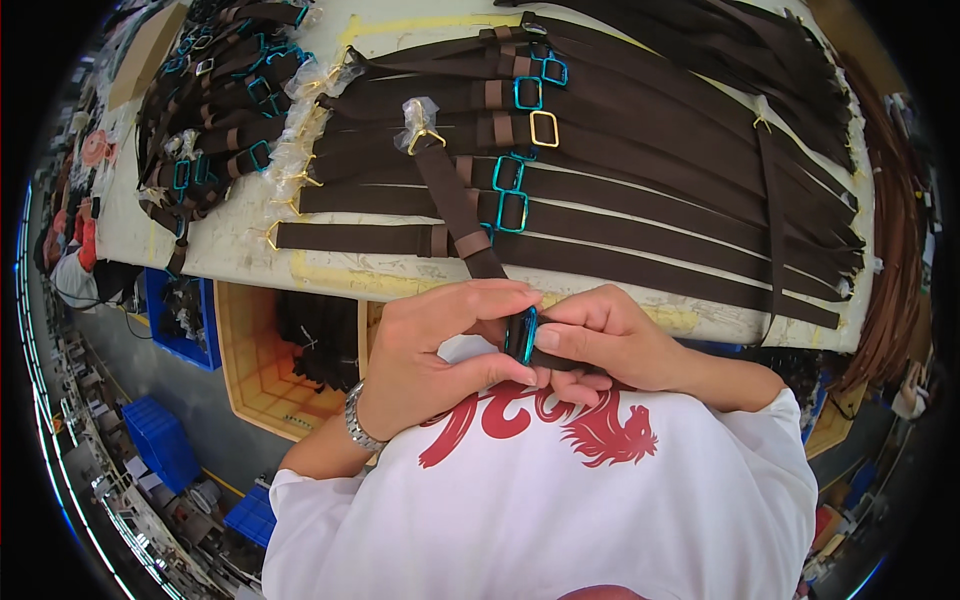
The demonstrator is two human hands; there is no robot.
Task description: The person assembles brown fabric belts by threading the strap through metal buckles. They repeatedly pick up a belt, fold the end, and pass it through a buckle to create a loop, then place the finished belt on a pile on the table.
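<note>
Both hands, left hand (435, 350) and right hand (600, 340), pinch a blue buckle (521, 335) on a brown strap (455, 205) that runs up onto the tabletop (225, 245), among other straps (650, 180).

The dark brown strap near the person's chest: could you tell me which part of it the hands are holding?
Both hands, left and right, pinch the dark brown strap at its near end, around the blue rectangular buckle between their fingertips.

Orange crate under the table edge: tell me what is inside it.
The orange crate holds a heap of dark straps at its far side; its near floor shows bare. The table and left hand cover the rest.
</note>
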